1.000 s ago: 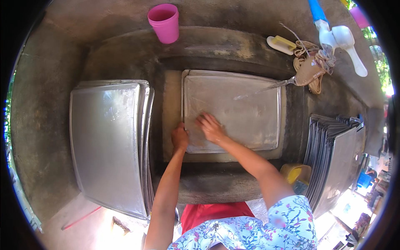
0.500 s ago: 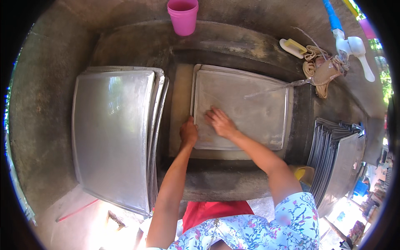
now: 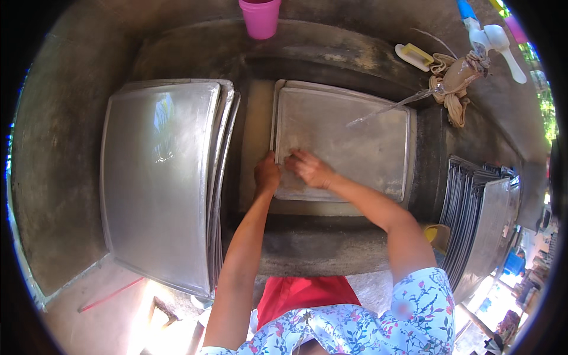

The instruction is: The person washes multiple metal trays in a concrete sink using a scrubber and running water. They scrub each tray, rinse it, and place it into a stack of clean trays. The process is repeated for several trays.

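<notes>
A metal baking tray (image 3: 343,136) lies in the stone basin in front of me, with another tray's edge showing beneath its left side. My left hand (image 3: 267,176) is closed on the left rim of the top tray. On the tray's surface near that rim rests my right hand (image 3: 312,171), fingers bent and pressed down; whatever lies under them is hidden. A thin stream of water (image 3: 384,110) runs from a wrapped tap spout (image 3: 461,74) onto the tray's right part.
More upright trays (image 3: 157,183) lean at the left, and a tight row of trays (image 3: 464,207) stands at the right. A pink bucket (image 3: 260,21) and a yellow-handled brush (image 3: 414,57) sit on the far ledge. A yellowish container (image 3: 436,236) is beside my right arm.
My right hand has slid slightly left toward the rim and its fingers are more bent. My left hand keeps its hold. The whole view has shifted a little.
</notes>
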`<action>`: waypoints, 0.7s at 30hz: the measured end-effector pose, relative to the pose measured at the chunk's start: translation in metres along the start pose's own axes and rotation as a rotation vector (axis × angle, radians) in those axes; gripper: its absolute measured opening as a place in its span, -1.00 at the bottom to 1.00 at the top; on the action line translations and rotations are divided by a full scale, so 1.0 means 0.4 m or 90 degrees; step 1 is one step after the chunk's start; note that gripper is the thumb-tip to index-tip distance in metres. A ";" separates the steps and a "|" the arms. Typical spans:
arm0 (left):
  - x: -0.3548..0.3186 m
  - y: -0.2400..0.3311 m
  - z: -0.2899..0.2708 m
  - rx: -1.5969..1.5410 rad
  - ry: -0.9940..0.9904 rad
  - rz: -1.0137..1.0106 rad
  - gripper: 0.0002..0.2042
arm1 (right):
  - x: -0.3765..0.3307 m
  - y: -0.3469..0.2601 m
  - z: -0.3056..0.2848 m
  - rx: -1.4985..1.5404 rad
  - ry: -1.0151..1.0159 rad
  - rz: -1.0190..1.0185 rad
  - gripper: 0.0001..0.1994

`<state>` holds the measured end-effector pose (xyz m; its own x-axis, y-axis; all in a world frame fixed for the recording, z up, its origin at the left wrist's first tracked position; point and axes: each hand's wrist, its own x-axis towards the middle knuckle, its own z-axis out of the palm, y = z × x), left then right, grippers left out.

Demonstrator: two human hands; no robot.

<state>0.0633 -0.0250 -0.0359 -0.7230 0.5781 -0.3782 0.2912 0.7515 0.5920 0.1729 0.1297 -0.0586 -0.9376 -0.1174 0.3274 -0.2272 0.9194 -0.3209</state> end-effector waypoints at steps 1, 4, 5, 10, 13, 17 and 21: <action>0.002 -0.004 0.002 -0.013 0.006 0.006 -0.84 | -0.012 0.024 -0.018 -0.022 -0.009 0.026 -0.61; 0.015 -0.027 0.011 0.009 0.014 0.036 -0.88 | 0.071 0.125 -0.011 -0.115 0.135 0.237 -0.62; 0.025 -0.034 0.014 0.021 0.018 0.054 -0.88 | 0.105 0.126 0.011 -0.131 0.102 0.202 -0.63; 0.085 -0.046 0.022 -0.002 0.017 0.016 -0.79 | 0.033 -0.132 0.096 0.097 0.117 0.138 -0.67; 0.100 -0.035 0.027 0.106 -0.029 0.001 -0.74 | -0.145 -0.176 0.009 0.126 -0.055 0.028 -0.65; 0.126 -0.020 0.030 0.157 -0.064 -0.023 -0.72 | -0.148 -0.105 -0.058 -0.103 0.063 0.303 -0.67; 0.148 -0.010 0.029 0.170 -0.063 -0.050 -0.73 | 0.012 -0.168 0.043 0.104 0.127 0.333 -0.66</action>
<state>0.0266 0.0101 -0.0690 -0.6889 0.5331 -0.4911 0.4010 0.8447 0.3545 0.1790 0.0611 -0.0506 -0.8722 0.4238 0.2444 0.1998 0.7646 -0.6128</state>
